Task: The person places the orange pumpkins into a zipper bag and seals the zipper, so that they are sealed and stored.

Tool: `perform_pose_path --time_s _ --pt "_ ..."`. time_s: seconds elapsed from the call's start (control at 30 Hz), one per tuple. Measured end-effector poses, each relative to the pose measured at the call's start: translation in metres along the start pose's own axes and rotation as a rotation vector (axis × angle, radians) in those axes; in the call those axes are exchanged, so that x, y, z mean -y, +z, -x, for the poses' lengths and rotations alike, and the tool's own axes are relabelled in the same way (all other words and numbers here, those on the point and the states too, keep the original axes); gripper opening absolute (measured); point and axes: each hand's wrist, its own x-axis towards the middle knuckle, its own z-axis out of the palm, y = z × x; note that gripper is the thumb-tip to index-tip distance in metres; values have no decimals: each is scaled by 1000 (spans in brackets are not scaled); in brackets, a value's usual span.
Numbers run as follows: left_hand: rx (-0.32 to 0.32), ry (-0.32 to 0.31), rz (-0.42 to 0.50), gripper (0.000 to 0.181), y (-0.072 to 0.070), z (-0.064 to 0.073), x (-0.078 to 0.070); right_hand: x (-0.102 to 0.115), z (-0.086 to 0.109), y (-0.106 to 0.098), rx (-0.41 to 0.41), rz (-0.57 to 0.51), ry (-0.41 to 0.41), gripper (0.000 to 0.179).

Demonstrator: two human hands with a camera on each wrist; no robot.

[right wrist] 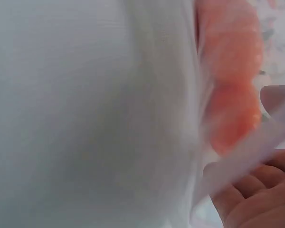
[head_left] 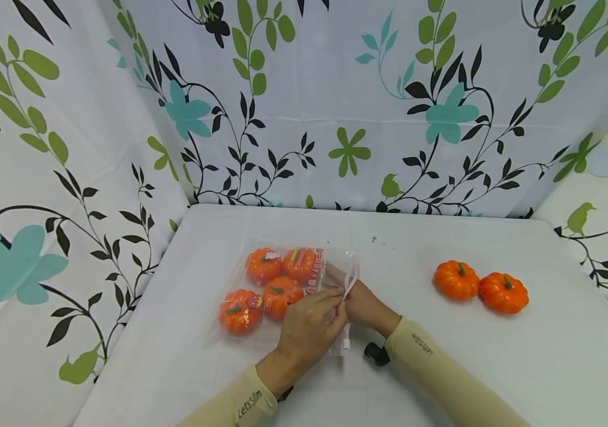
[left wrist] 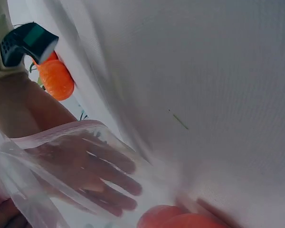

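Note:
A clear zip bag [head_left: 314, 270] with pink lettering lies on the white table, its pink-edged mouth facing right. Several orange toy pumpkins [head_left: 242, 311] are inside it. My left hand [head_left: 304, 326] pinches the bag's edge at the mouth between thumb and fingers. Through that mouth my right hand [head_left: 357, 302] reaches into the bag. In the left wrist view the right hand's fingers [left wrist: 116, 178] show through the plastic, straight and spread, with nothing in them. The white zip slider [head_left: 346, 343] hangs at the near end of the mouth.
Two more orange pumpkins [head_left: 456, 280] sit side by side on the right of the table [head_left: 496, 367]. A dark wrist camera [head_left: 376, 354] is strapped under the right wrist. Behind and at the sides hangs a leaf-patterned curtain [head_left: 309, 118].

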Motion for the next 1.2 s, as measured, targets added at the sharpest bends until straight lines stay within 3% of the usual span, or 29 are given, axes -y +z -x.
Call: perform_pose_path --time_s 0.13,0.33,0.53,0.73,0.97,1.2 --pt "-4 -9 3 18 -1 -1 -1 2 20 -12 -50 19 78 64" --pt "-9 -19 -24 16 -1 -1 -1 -6 64 -38 -150 224 46 69" --pt "2 -39 -30 11 -1 1 -2 -22 92 -77 -325 461 27 95" --pt "8 -50 -31 11 0 2 -3 -28 99 -126 -461 565 73 132" --pt "11 -56 -17 11 1 2 -4 -40 104 -163 -446 672 193 145" --pt "22 -60 -29 12 2 1 -5 -56 112 -171 -361 810 302 134"
